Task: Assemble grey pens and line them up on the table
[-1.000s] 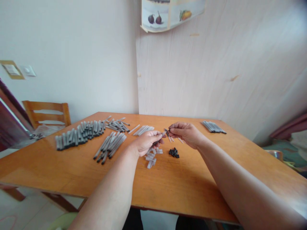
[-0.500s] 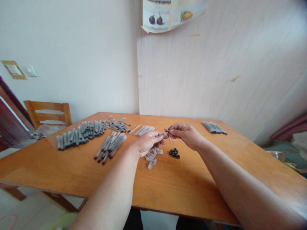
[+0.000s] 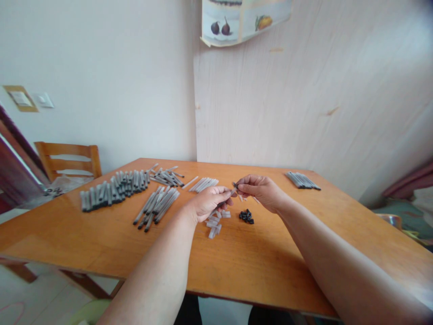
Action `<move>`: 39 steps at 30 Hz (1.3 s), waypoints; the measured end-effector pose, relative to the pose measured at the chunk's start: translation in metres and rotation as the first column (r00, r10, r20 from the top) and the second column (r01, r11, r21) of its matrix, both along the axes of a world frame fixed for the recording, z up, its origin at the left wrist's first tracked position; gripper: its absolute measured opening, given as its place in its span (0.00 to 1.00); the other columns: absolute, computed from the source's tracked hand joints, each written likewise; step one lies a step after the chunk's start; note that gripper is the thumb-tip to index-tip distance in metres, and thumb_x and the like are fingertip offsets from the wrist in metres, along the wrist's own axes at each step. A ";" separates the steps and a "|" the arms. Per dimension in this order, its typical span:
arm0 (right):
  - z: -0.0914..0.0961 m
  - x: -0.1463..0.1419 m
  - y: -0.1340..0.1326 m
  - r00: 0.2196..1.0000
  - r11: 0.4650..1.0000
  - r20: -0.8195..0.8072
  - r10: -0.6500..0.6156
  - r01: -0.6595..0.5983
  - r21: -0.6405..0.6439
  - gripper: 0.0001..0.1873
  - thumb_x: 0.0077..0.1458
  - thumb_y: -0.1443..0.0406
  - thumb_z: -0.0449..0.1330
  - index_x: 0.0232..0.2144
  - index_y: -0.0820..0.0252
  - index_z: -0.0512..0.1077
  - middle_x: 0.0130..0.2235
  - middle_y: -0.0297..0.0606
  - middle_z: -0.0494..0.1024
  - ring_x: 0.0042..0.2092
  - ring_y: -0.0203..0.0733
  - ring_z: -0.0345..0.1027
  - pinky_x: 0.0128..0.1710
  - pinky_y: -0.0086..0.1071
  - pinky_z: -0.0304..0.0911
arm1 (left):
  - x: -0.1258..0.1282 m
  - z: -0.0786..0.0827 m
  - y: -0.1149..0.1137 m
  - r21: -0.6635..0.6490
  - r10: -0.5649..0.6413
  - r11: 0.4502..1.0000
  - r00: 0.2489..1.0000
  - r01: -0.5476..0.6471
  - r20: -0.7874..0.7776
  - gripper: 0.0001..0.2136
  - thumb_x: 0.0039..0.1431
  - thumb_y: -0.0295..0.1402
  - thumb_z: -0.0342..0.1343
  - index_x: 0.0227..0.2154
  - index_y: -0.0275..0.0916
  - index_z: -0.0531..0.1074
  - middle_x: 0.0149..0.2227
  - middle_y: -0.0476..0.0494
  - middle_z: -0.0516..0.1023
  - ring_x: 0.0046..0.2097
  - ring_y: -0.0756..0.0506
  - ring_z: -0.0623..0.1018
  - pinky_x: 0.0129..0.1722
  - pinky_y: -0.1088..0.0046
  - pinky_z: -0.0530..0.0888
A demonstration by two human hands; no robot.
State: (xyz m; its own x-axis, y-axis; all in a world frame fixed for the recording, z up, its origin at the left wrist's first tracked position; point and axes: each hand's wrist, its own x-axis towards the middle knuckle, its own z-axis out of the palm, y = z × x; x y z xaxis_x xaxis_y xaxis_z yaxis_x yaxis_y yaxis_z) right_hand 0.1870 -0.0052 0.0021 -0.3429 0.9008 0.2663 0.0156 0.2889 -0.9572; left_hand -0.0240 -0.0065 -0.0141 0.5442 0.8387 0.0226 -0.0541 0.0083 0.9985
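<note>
Head view, nearest: bare wood of the counter [image 3: 264,266], reaching in front of both hands.
Clear pieces: a loose heap of short clear pieces [image 3: 214,225], just beside and nearer than the left hand.
Black pieces: a small cluster of black pieces [image 3: 246,216], right of the clear ones, nearer than the right hand.
Left hand: its grip [image 3: 214,198] is closed with thumb against fingers on a slim pale barrel [image 3: 233,191], tip pointing right and far.
Right hand: its grip [image 3: 255,187] pinches a small dark piece [image 3: 236,185] right at the barrel's tip; whether the two are joined is too small to tell.
Step in hand: seemingly fitting dark piece and barrel together, above the middle of the counter.
Next move: calls for a steady left grip, both parts kept in line, and a light fingertip push or twist from the right.
Left bundle: dark-ended pens [image 3: 157,205], left of the left hand; a long row of pens [image 3: 115,189] lies farther left.
Pale barrels: side by side [image 3: 204,184], beyond the left hand.
Far right: a neat row of dark-ended barrels [image 3: 302,180], well apart from the hands.
</note>
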 end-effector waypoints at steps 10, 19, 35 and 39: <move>0.000 -0.001 -0.001 0.999 1.000 0.031 0.023 -0.023 0.001 0.14 0.47 0.55 0.68 0.31 0.60 0.75 0.32 0.37 0.79 0.30 0.34 0.65 0.32 0.32 0.59 | 0.000 -0.002 0.001 0.004 -0.004 1.000 1.000 0.004 -0.016 0.17 0.53 0.45 0.63 0.35 0.34 0.73 0.30 0.46 0.74 0.23 0.56 0.68 0.22 0.80 0.59; 0.000 0.001 -0.001 0.994 1.000 0.108 0.026 -0.026 0.001 0.15 0.49 0.54 0.67 0.31 0.60 0.75 0.32 0.37 0.79 0.30 0.34 0.65 0.33 0.32 0.61 | 0.001 -0.002 0.000 0.018 -0.002 1.000 0.999 0.003 -0.050 0.17 0.54 0.46 0.63 0.34 0.34 0.73 0.30 0.46 0.74 0.24 0.56 0.68 0.22 0.80 0.59; 0.005 -0.007 -0.008 0.905 0.976 0.376 -0.200 0.151 0.156 0.21 0.55 0.49 0.59 0.22 0.57 0.65 0.22 0.31 0.68 0.25 0.34 0.57 0.26 0.30 0.53 | 0.005 0.000 -0.006 0.088 0.038 0.996 0.996 -0.031 -0.080 0.16 0.53 0.45 0.63 0.34 0.35 0.76 0.29 0.46 0.75 0.24 0.56 0.69 0.23 0.80 0.60; 0.004 -0.011 -0.008 0.887 0.971 0.415 -0.205 0.132 0.198 0.24 0.58 0.47 0.55 0.21 0.57 0.65 0.22 0.31 0.64 0.26 0.35 0.56 0.27 0.31 0.52 | 0.005 -0.002 -0.003 0.105 0.026 0.994 0.994 -0.015 -0.105 0.17 0.53 0.46 0.63 0.33 0.35 0.76 0.29 0.45 0.75 0.24 0.55 0.68 0.22 0.79 0.60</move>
State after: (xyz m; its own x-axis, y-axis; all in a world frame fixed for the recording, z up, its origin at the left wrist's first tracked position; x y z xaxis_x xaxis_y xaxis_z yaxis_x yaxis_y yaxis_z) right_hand 0.1757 -0.0130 0.0065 -0.3031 0.9132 0.2723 0.4764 0.3927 -0.7867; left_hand -0.0192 -0.0093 -0.0156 0.5312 0.8456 0.0534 0.0526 -0.0958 0.9940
